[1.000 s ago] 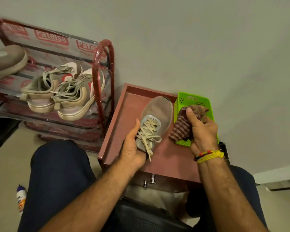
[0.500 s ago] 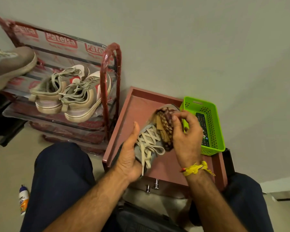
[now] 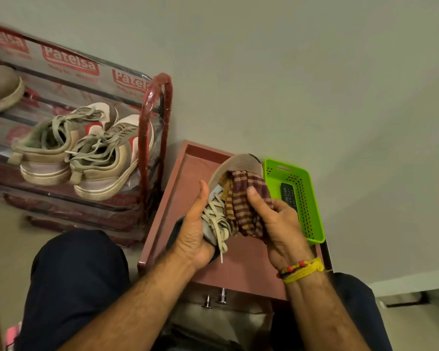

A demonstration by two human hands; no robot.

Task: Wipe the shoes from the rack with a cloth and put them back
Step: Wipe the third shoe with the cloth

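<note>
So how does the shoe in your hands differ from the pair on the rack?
The grey shoe is held in the air over the red tray, gripped by the left hand, while the beige pair rests on the rack. The checked cloth, held by the right hand, lies over the grey shoe; nothing covers the beige pair. Grey upper versus beige with red patches. All have pale laces.

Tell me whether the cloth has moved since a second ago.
Yes. The cloth went left, from over the green basket onto the grey shoe; the right hand grips it.
</note>
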